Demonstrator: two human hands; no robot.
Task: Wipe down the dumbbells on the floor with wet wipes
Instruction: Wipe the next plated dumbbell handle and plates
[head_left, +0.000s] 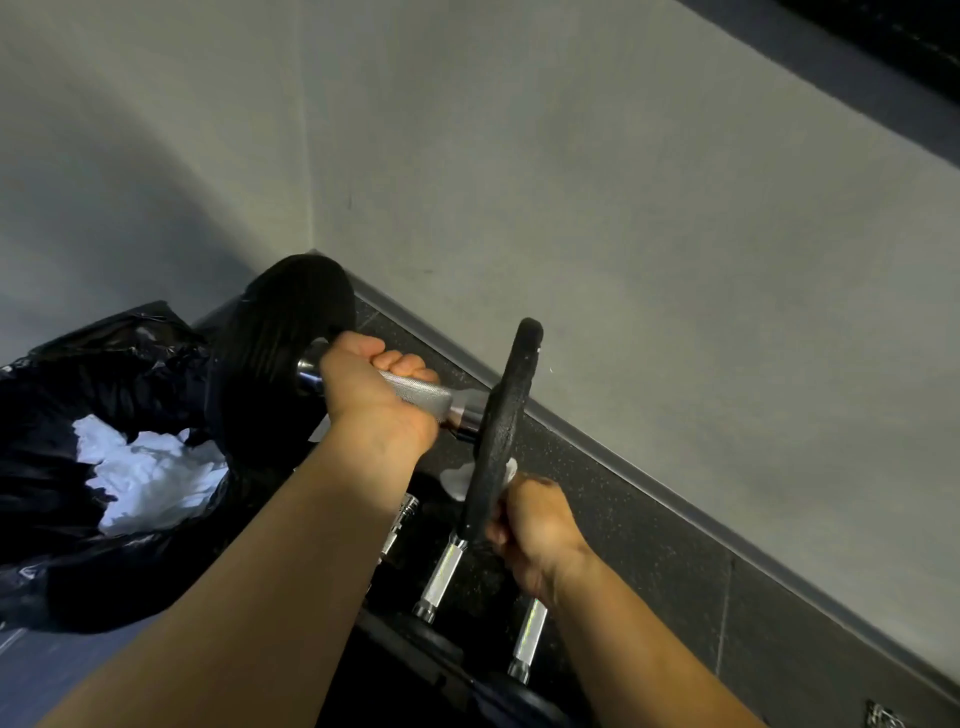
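My left hand (374, 395) grips the dumbbell (421, 397); my right hand (535, 530) pinches a wet wipe (457, 475) on its plate. Next, I'd turn it.

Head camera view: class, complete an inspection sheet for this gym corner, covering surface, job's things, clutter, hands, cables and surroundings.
Surface: dark speckled floor, partly in shadow.
Job's things: lifted dumbbell with knurled steel handle and black plates; white wet wipe against its right plate; more dumbbells on the floor beneath.
Clutter: black bin bag holding crumpled white wipes.
Hands: left hand grips the lifted dumbbell's handle; right hand pinches the wet wipe at the plate's rim.
Cables: nothing seen.
Surroundings: grey walls meeting in a corner; dark skirting along their foot.
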